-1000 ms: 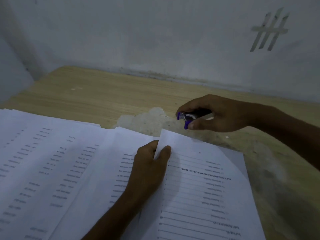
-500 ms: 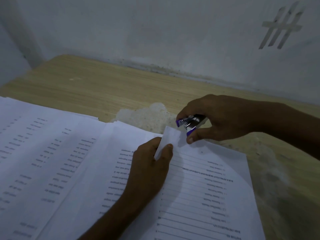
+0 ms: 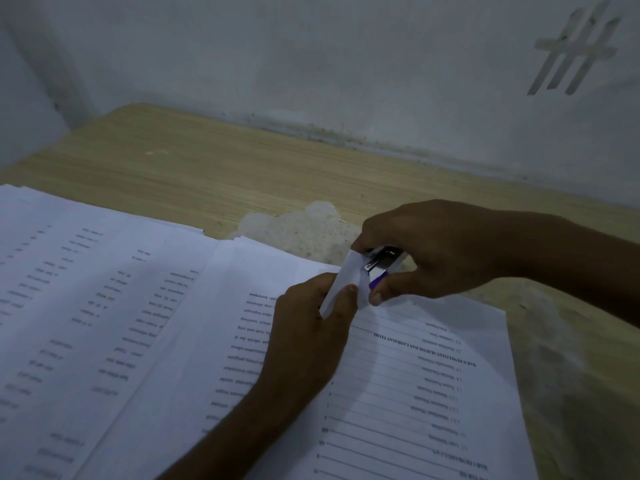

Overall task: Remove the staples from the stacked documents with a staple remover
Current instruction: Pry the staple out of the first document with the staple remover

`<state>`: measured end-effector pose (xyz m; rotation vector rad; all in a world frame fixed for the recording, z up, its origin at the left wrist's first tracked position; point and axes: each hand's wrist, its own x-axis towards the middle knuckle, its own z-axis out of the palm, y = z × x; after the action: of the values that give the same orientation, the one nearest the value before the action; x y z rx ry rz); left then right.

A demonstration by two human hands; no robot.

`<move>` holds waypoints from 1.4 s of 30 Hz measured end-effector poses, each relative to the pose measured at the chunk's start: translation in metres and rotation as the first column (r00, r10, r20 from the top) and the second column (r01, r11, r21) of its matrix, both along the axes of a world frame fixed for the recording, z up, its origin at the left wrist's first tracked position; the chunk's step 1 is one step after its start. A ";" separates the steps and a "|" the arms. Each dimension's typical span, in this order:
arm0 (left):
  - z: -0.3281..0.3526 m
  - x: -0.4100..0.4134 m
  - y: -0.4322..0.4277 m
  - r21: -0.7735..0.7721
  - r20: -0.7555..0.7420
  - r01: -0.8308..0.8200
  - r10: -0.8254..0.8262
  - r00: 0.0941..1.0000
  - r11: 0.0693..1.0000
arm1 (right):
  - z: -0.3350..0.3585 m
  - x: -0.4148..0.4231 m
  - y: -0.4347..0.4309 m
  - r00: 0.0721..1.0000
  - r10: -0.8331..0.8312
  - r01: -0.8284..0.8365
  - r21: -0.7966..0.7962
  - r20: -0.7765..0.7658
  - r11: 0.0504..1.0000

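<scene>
At the far left, a spread of printed sheets (image 3: 86, 306) is lying flat on the wooden worktop (image 3: 207, 161), with the sheets overlapping toward the middle. Next to it, the stapled document (image 3: 433, 375) is resting with its printed lines facing away from the person. The left hand (image 3: 311, 327) is lying on this document and pinching its upturned corner (image 3: 348, 282) between thumb and fingers, lifting that corner off the page below. Just right of the corner, the staple remover (image 3: 381, 266), metal with a purple part by the thumb, is touching the raised paper. Its tip is sitting hidden behind the corner's edge, so how it is engaging the paper cannot be told. The right hand (image 3: 440, 251) is gripping the remover from above, fingers curling over the top and thumb pressing underneath. Behind the hands, a pale worn patch (image 3: 304, 226) is showing in the worktop's surface. A grey wall (image 3: 311, 64) is standing at the back, carrying a hash-shaped mark (image 3: 575, 50) at upper right.
</scene>
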<state>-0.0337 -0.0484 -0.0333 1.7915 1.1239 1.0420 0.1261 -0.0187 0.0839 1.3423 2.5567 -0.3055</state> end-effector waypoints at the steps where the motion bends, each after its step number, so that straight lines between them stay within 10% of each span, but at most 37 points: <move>1: 0.001 0.001 0.000 0.007 0.004 -0.003 0.003 1.000 1.000 | -0.001 0.000 0.000 1.000 0.014 -0.014 -0.004 -0.012 1.000; 42: 0.005 0.000 -0.005 0.006 0.088 -0.089 0.088 0.992 0.996 | -0.017 -0.005 -0.003 0.983 -0.002 0.030 0.148 -0.183 0.989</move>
<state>-0.0340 -0.0538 -0.0287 1.6996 1.1548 1.1685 0.1211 -0.0217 0.0669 1.4494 2.7703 -0.2534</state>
